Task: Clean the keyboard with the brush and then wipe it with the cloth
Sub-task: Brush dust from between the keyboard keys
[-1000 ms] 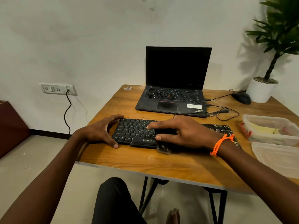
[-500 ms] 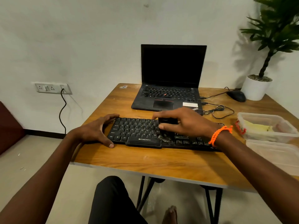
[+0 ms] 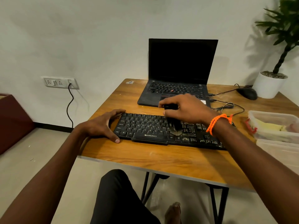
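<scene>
- Keyboard (image 3: 155,131), black, lies flat on the wooden table (image 3: 161,160), between the two hands and near the table edge closest to the person.
- Under the right hand (image 3: 187,110) is the brush (image 3: 174,125); the fingers are closed around its dark handle and the bristles point down and touch the keys about at the middle of the keyboard. This upright hold probably lets the bristle tips go into the gaps between keys.
- To the right of the brush the keys show pale dust, while the keys toward the left hand look cleaner; so the brushing step seems not yet finished.
- At the left end of the keyboard rests the left hand (image 3: 103,126), open and curved, holding nothing, with fingers against the far corner and the thumb at the near edge. It seems to keep the keyboard from sliding under the strokes.
- Beyond the right hand stands an open laptop (image 3: 179,73) with a dark screen.
- Further right of the right wrist are two clear plastic containers (image 3: 275,126); something yellow lies in the farther one, maybe the cloth, but this cannot be told surely.
</scene>
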